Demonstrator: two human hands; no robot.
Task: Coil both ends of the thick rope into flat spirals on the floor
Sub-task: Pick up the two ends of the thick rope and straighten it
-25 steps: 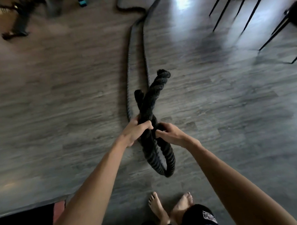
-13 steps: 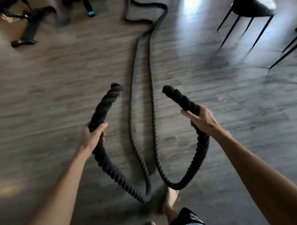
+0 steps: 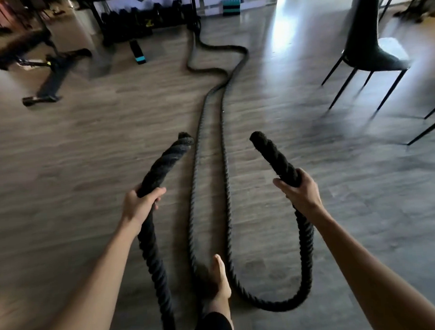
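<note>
Hands have spread wider apart since a second ago. My left hand (image 3: pixel 141 205) clamps one rope (image 3: pixel 209 180) end, right hand (image 3: pixel 300 193) clamps the other, both ends raised; the rest trails far across the floor (image 3: pixel 86 158).

Place: a home gym or small workout room.
Floor: grey wood-look planks (image 3: pixel 86 150), bare and glossy.
Gear: a thick black rope (image 3: pixel 211 130) laid out long; a weight bench (image 3: pixel 45 62); a rack of dumbbells (image 3: pixel 140 16) by the far wall.
Furniture: a dark dining chair (image 3: pixel 365 41) at the right.
</note>
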